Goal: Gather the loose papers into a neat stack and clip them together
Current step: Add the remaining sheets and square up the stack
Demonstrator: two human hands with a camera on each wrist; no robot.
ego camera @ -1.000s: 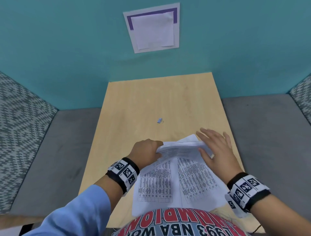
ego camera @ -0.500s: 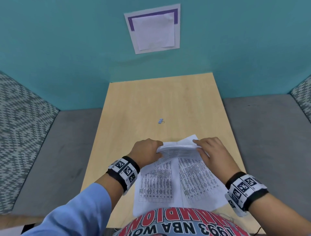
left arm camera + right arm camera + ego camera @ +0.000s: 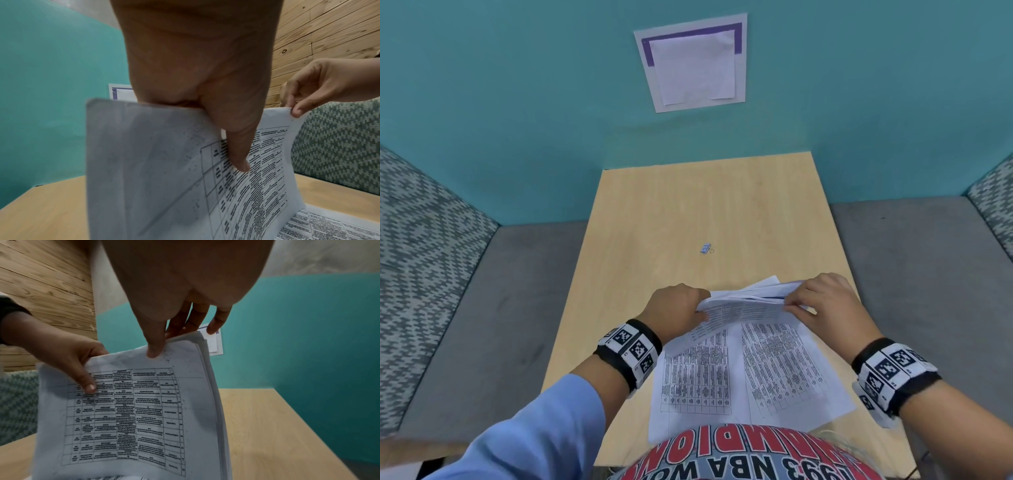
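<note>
nearest the person, at six o'clock on the desk (image 3: 640,205), two printed sheets (image 3: 784,373) lay flat and not yet gathered. just beyond them the left hand (image 3: 674,310) held the raised bundle of papers (image 3: 743,301) at its nine o'clock corner, thumb pressed across the print, while the right hand (image 3: 822,301) pinched the three o'clock corner between thumb and fingers. the step in hand looked like squaring the bundle, with gathering unfinished; the next move likely called for tapping the edges level and adding the flat sheets. farther off, toward twelve o'clock, the small binder clip (image 3: 706,248) sat alone on the desk, well apart from both hands. only the head view showed the clip and the flat sheets; the right wrist view alone showed the bundle's several layered edges (image 3: 213,386), and the left wrist view the thumb (image 3: 236,146) lying down the page.
</note>
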